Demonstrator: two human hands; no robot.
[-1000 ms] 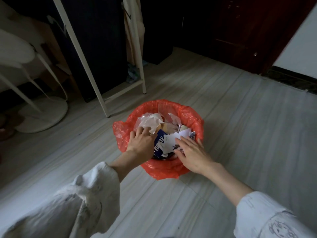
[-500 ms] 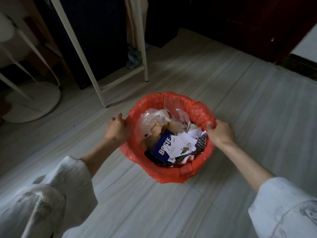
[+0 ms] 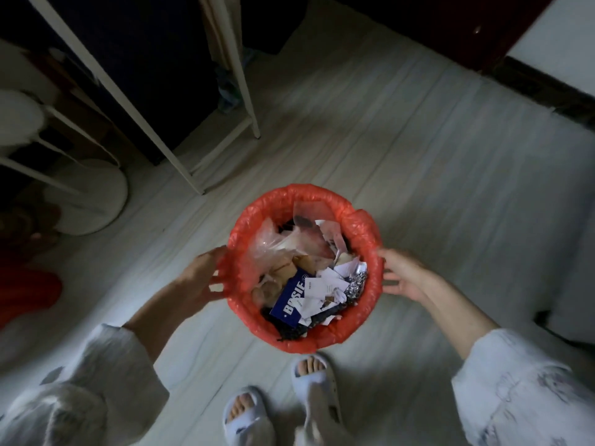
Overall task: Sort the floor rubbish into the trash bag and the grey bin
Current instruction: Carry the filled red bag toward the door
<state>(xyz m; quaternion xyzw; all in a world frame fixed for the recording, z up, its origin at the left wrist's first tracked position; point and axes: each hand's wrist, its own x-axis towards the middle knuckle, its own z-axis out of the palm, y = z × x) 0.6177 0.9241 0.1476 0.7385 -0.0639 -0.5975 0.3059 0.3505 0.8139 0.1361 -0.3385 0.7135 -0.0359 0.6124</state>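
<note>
My left hand (image 3: 199, 278) has fingers hooked into the red trash bag (image 3: 363, 226) where its rim overhang bunches on the left side, thin film pinched. My right hand (image 3: 402, 276) is spread wide beside the right rim, fingertips touching or just off the plastic, can't tell which; it grips nothing. The bag lines a round bin on the floor just ahead of my slippers (image 3: 280, 400), and is nearly full: a blue carton (image 3: 289, 299), torn white paper scraps (image 3: 325, 289), clear plastic wrap (image 3: 273, 243). I judge the load light, the film soft, slippery and tear-prone. Best hold is the rolled rim, both sides, gathered thick. The grey bin itself isn't visible.
</note>
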